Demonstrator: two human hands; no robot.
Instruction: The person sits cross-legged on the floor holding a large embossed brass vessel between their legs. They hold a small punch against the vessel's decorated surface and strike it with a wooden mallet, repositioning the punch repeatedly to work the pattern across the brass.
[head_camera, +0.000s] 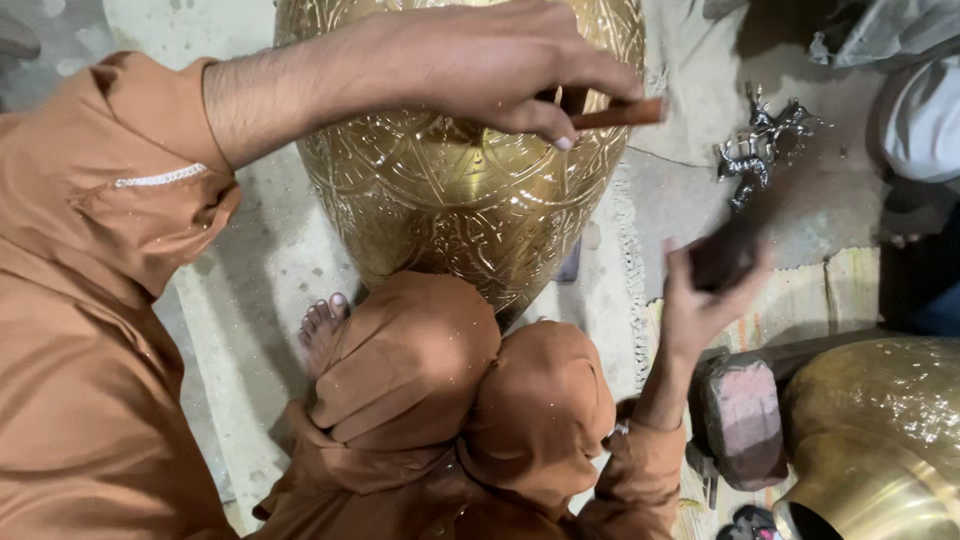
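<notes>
Most of the brass vessel (450, 190), braced vs. knees, already shows engraved pattern; left hand (480, 70) closed round a chisel-like tool (615, 113) on its wall, right hand (700, 300) gripping a blurred dark striker alongside, so work looks mid-way.

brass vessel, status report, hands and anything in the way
Left hand holds a chisel against the brass vessel. Right hand raised, grip on a dark hammer, blurred. Knees brace the vessel.
</notes>
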